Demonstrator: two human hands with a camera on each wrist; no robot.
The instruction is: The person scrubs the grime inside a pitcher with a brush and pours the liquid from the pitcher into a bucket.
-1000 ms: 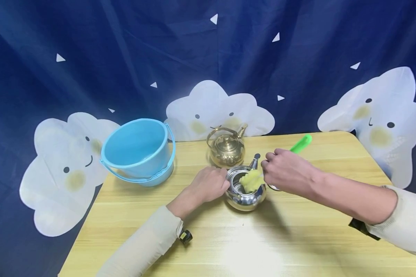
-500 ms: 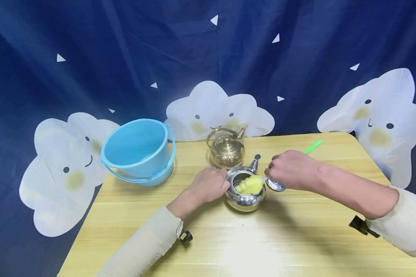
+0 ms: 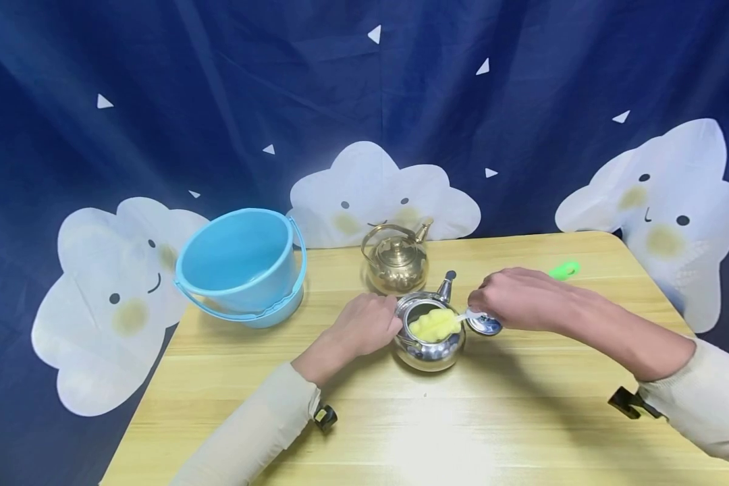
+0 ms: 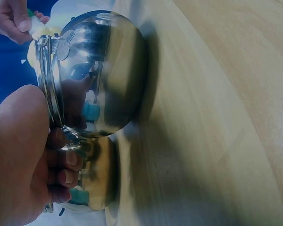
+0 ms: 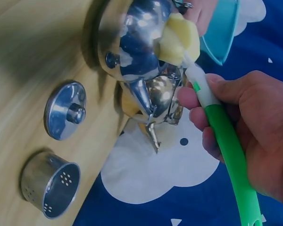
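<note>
A shiny silver teapot [image 3: 430,356] stands uncovered on the wooden table, its spout towards the back right. My left hand [image 3: 364,325] grips the teapot's folded handle at the left rim; the left wrist view shows curled fingers [image 4: 66,165] there. In my right hand [image 3: 519,297] is a sponge brush [image 5: 228,143] with a green handle and white neck. Its yellow sponge head [image 3: 435,325] sits at the teapot's mouth, partly inside. How deep it reaches is hidden. The silver lid [image 3: 484,325] lies just right of the teapot, below the right hand.
Right behind the silver teapot stands a gold teapot [image 3: 399,268] with its lid on. A light blue bucket [image 3: 275,287] is at the back left. The right wrist view shows a perforated metal strainer cup [image 5: 51,183] beside the lid. A blue cloud-print curtain [image 3: 231,88] hangs behind the table.
My right hand has shifted slightly right, and the brush's sponge has moved lower in the teapot's mouth. The green handle end has swung rightward. My left hand has stayed at the teapot's rim.
</note>
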